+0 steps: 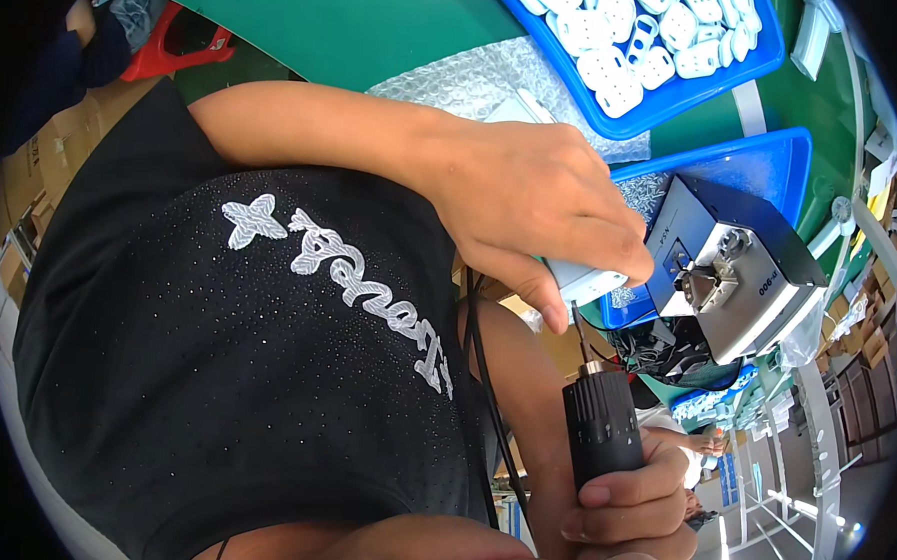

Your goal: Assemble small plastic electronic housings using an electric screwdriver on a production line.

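Filling the near left of the view was the person's black speckled shirt (214, 370) with pale lettering across it. Beyond it lay the green table (350, 20), and on that, at the far right, stood a blue tray (677, 95) heaped with white plastic socket covers (629, 33). A sheet of bubble wrap (477, 76) was spread on the table beside that tray. To the right sat a grey and dark blue box-shaped machine (729, 272) with a metal fitting on its front, resting against a second blue tray (764, 159). The left hand (532, 199) reached across from the left, its fingers curled down and pressed around a small white plastic casing (584, 281), holding it in mid-view just left of the machine; most of the casing was hidden under the palm. Lower down at the near right, the right hand (629, 508) was wrapped tight about a black electric screwdriver (602, 427), which stood upright with its thin bit (578, 336) pointing up and touching the underside of the casing. A black cable (484, 382) ran down past the screwdriver on its left.
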The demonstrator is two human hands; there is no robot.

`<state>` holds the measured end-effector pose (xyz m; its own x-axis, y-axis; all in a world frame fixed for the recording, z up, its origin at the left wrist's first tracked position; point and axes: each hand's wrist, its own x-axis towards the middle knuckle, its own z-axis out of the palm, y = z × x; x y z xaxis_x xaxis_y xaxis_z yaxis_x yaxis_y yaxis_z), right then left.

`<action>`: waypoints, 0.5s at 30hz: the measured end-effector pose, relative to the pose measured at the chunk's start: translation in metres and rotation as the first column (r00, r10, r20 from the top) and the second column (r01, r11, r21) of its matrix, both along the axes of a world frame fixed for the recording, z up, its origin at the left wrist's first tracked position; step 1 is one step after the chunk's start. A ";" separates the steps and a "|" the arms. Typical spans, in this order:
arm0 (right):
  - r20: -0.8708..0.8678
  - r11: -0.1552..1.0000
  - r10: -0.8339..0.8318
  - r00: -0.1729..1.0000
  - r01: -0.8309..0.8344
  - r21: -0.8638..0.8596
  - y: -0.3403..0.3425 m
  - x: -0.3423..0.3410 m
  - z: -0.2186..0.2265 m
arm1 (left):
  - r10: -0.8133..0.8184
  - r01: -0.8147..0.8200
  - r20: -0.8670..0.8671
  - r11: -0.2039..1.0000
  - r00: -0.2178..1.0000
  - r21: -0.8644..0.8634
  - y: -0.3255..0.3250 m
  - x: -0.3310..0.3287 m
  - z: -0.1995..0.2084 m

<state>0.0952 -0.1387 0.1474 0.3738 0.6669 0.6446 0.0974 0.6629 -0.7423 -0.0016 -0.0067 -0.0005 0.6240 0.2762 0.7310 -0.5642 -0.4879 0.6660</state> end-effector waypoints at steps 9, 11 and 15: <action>-0.211 0.983 0.178 0.961 -0.181 0.003 0.018 0.024 0.013 | 0.055 0.023 -0.202 0.931 0.978 0.364 0.044 -0.022 0.049; -0.230 0.995 0.018 0.973 0.007 0.103 0.031 0.018 0.008 | 0.092 0.080 -0.208 0.716 0.974 0.693 0.076 -0.005 0.064; 0.313 0.762 -0.400 0.861 0.502 -0.409 0.061 0.009 -0.002 | 0.306 0.100 -0.272 0.479 0.912 0.872 0.186 0.048 0.093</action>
